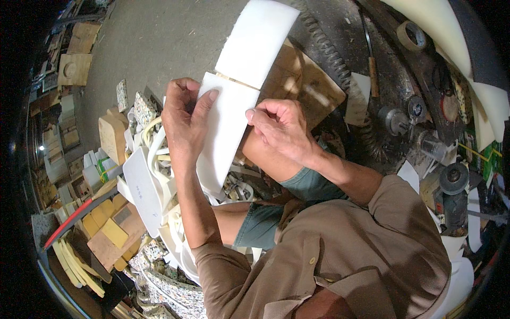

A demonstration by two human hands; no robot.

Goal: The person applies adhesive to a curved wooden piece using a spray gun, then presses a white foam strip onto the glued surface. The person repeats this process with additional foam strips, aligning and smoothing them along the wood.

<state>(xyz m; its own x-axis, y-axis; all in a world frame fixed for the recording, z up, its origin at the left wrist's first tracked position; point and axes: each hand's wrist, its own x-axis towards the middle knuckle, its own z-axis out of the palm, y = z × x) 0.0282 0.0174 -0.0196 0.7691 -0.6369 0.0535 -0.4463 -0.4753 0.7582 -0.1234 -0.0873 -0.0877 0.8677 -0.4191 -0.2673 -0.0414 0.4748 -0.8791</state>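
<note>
A white foam-like piece (226,125) is in front of me, long and tapering toward my lap. My left hand (185,119) grips its left edge, thumb flat on top and fingers behind. At its right edge my right hand (284,127) is closed, with thumb and fingertips pinched on the rim. Just beyond its far end lies a second white foam-like piece (257,42), wider and slightly curved. A narrow gap with a thin brownish strip separates the two. What supports the far piece is hidden.
A wooden board (303,85) lies under the far piece. At right are a coiled hose (326,45), a tape roll (411,35), a wooden-handled tool (373,77) and a grinding disc tool (453,178). Speckled foam scraps (170,276) and wooden blocks (111,135) crowd the left.
</note>
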